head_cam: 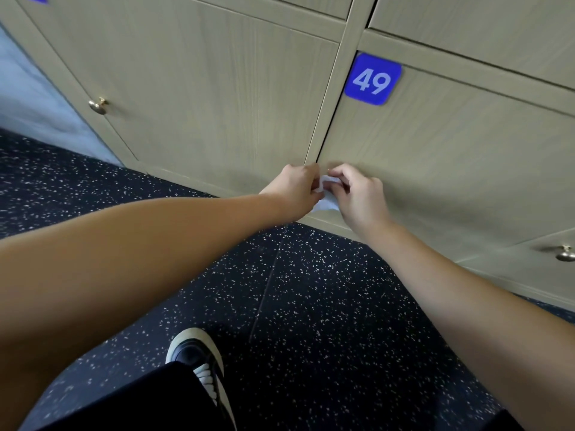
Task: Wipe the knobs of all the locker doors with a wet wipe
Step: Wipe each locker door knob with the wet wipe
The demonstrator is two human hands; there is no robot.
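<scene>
- Knobs: two show, one brass knob (98, 105) on the door at far left and one knob (565, 253) on the low door at far right. Both are bare and well apart from my hands. Whether a knob lies behind my hands at the door seam, I cannot tell; they hide that spot.
- Wet wipe (325, 194): bunched and white, held between both hands, low against the edge of the door marked 49 (372, 79).
- Grip, left hand (295, 189): fingers curled and pinched on the wipe's left side.
- Grip, right hand (357, 197): fingertips pinched on the wipe's upper right edge, remainder of the wipe hanging below.
- Risk 1: the wipe is crumpled small. If it is not spread, I judge that only part of a knob would be covered and its rear face missed.
- Risk 2: both pinches are light fingertip holds. A tug either way could tear the wipe or drop it onto the speckled floor (311, 306), soiling it.
- Risk 3: pressing at the seam could swing an unlatched door.
- Risk 4: the far-left and far-right knobs sit at the margins of my view; either could be skipped.
- Risk 5: my stance is a low forward reach, shoe (199, 353) planted beneath; overreaching sideways may unbalance me.
</scene>
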